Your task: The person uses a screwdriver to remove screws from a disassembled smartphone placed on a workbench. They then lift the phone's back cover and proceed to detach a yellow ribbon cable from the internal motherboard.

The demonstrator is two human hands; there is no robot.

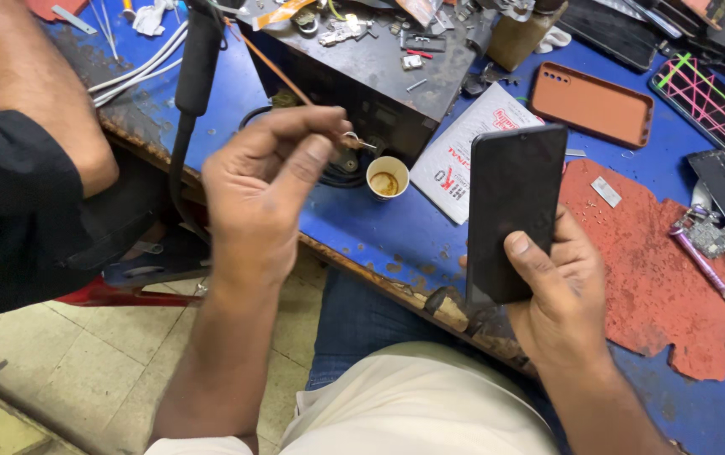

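While the right hand [561, 295] grips one black phone [514, 211] upright over the desk's [362, 223] near edge, the left hand [265, 190] pinches one small metal tool [358, 141] between thumb and fingertips; one small white cup [387, 177] near that edge holds brown residue; one orange phone case [592, 103] lies toward the far edge.

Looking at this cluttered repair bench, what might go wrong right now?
The right hand holds the black phone upright by its lower end only, over the bench edge; it might slip and fall. The left hand pinches a small metal tool just above the little open cup, which a nudge might tip.
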